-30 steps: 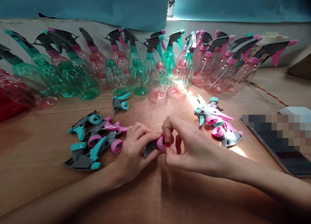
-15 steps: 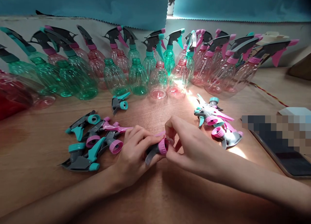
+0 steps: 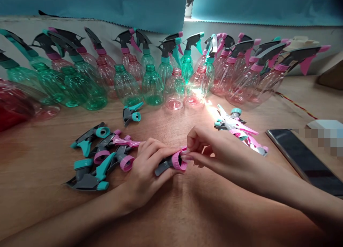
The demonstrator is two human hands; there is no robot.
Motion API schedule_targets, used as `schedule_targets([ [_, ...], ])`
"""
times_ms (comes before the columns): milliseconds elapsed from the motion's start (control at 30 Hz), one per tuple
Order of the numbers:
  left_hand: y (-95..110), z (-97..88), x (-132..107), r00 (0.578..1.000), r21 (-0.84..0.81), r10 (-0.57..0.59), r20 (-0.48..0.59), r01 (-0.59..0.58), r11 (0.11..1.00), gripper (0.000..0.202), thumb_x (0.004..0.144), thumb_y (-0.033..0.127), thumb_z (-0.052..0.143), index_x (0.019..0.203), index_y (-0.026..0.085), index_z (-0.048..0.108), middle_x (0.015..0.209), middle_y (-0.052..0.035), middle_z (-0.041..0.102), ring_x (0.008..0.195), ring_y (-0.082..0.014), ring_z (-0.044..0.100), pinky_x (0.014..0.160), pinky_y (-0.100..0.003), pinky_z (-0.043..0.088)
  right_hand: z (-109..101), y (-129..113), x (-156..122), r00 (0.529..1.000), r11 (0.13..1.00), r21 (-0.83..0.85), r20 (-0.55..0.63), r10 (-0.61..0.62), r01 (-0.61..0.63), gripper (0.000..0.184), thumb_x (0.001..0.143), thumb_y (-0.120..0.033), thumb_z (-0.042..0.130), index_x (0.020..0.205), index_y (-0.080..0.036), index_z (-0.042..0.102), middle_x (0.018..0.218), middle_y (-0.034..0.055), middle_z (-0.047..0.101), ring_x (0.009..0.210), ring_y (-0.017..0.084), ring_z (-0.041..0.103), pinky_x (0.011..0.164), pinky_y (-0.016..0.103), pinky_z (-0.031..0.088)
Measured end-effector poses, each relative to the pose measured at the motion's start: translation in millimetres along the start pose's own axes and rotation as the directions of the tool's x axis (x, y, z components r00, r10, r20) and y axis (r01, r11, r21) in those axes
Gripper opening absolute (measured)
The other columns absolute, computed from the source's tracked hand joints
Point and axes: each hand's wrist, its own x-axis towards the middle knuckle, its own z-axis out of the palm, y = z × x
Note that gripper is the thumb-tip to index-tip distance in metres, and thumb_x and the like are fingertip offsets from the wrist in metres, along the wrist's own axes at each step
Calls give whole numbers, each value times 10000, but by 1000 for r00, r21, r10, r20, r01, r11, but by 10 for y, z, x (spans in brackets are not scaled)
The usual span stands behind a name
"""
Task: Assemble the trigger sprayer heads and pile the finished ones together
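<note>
My left hand (image 3: 146, 170) is wrapped round a grey trigger spray head (image 3: 179, 161) with a pink collar, its open collar turned to the right. At that opening, my right hand (image 3: 214, 145) pinches its thumb and fingertips together; whatever lies between them is too small to make out. Loose grey spray heads (image 3: 87, 181) with turquoise or pink parts lie left of my left hand. Beyond my right hand is a second pile of spray heads (image 3: 235, 123), partly hidden by the hand.
Along the wall stand several green bottles (image 3: 152, 86) and pink bottles (image 3: 174, 89), some topped with spray heads. A phone (image 3: 302, 159) lies at the right, near a red and yellow wire (image 3: 297, 104). A red object (image 3: 13, 104) sits at the left edge.
My right hand has shifted slightly at the collar, its fingertips now at the opening. The spray head has turned a little, showing more of its collar.
</note>
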Motion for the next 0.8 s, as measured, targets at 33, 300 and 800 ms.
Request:
schedule_targets([
  [33,-5,2,-4,1000,-8,-2,0,2,1000,243,856,234,629,1093,231,575,871,-17,596,816,-170,529,743,-316,415,-28,0,-1,1000,1000,11,-8,-2,2,66,840,-206,560,842,-226,497,727,-43,626,609,95,586,512,204,415],
  [300,-15,12,3,1000,-53,-9,-10,8,999,250,847,223,642,1086,228,567,880,-18,626,822,-169,548,742,-315,419,-192,-82,-20,996,971,239,85,-21,0,66,881,-241,550,870,-216,610,760,-37,662,683,88,616,620,201,485],
  [800,-8,12,17,999,-114,40,-24,-43,993,226,854,211,633,1070,193,567,882,-29,619,817,-164,541,735,-301,440,-84,-74,32,988,989,11,-35,-148,148,53,828,-257,645,801,-211,644,756,-74,664,691,51,591,590,151,426],
])
